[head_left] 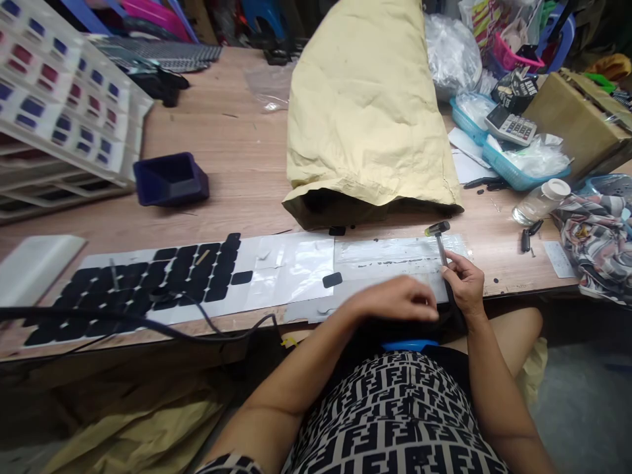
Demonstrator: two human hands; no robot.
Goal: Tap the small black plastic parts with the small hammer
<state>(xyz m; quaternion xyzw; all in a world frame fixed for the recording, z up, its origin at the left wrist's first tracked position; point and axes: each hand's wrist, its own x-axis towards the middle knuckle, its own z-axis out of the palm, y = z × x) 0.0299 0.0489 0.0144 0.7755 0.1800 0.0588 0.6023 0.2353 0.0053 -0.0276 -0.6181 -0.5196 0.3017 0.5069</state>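
My right hand [465, 284] grips a small hammer [441, 245] by its dark handle, with the head up over the table's front edge. The head has a dark face and a yellow-green face. My left hand [402, 297] is beside it, slightly blurred, with fingers loosely bent and apart and nothing visible in them. Beneath and behind both hands lies a clear-covered pale strip [395, 253] with a broken dark line along it. A black rounded piece [332, 280] lies at its left end. Farther left, rows of black rounded pieces [148, 280] lie on a white sheet [291, 263].
A big tan paper sack [370, 99] stands behind the strip. A dark blue bin [171, 179] and a white rack [113, 158] are at left. A black cable [197, 334] crosses the front left. At right are blue baskets [523, 174], a calculator [511, 125], a jar [540, 201] and cloth [597, 243].
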